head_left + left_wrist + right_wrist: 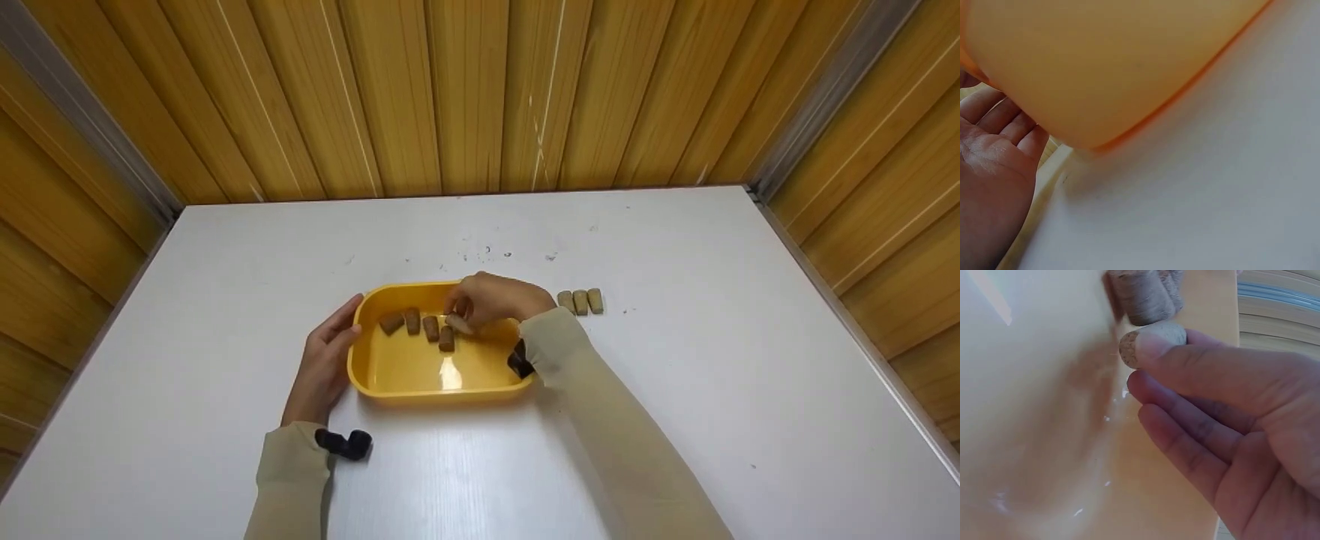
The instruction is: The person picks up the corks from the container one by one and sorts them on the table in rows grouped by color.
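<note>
A yellow plastic tray point(442, 394) with raised walls sits on the white table. My left hand point(328, 356) grips its left side, thumb at the rim and fingers along the outer wall; in the left wrist view the palm point(994, 169) shows beside the tray's outside. Over the inside of the tray, my right hand point(499, 296) pinches a pale cork point(1165, 332) between thumb and forefinger, its speckled end showing. Several darker brown corks point(430, 328) lie in a loose row on the tray floor. The nearest brown cork point(447, 339) is right beside the held one.
To the right of the tray, three pale corks point(580, 302) stand side by side on the table point(675, 390). Dark specks and scuffs mark the tabletop behind the tray. Wood-patterned panels point(465, 97) rise at the back and both sides.
</note>
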### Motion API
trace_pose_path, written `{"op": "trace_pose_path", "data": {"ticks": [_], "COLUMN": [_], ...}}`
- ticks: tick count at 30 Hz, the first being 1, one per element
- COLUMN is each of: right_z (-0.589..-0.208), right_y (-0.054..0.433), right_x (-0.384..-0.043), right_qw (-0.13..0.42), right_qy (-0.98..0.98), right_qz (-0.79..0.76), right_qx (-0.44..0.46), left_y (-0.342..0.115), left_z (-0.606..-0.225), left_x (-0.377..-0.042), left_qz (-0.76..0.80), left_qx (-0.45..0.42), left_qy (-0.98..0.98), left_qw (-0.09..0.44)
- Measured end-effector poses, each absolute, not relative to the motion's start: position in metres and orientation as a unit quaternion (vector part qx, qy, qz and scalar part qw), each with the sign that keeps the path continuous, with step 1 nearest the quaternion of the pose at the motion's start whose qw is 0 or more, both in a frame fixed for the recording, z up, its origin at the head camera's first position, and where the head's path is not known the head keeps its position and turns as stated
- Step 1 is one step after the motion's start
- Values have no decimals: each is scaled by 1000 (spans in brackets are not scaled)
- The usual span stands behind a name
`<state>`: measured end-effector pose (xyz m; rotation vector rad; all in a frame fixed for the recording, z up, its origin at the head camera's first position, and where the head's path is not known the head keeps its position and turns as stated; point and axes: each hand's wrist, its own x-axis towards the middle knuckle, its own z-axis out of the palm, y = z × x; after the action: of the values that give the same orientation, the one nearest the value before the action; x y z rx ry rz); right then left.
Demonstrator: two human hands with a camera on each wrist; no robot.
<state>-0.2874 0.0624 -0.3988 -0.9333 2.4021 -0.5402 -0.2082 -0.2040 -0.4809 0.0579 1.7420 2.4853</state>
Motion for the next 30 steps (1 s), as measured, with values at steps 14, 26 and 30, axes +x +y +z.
{"op": "trace_pose_path", "data": {"ticks": [14,26,30], "right_z": [-372,-365,-366], "right_y": [79,107,119], "right_x": [-286,-285,-282], "right_qw": [245,204,186], "right_qy": [865,855,851], "right_qz": [-275,-329,-360], "right_qx": [-339,-346,-335], "left_y": [-206,-205,-204], "left_z": [-483,-483,-483], "left_x": [-207,-207,-208], "left_qz": [814,815,816], "left_qx": [27,23,19], "left_qy": [578,577,575], "left_qw": [36,44,49]}}
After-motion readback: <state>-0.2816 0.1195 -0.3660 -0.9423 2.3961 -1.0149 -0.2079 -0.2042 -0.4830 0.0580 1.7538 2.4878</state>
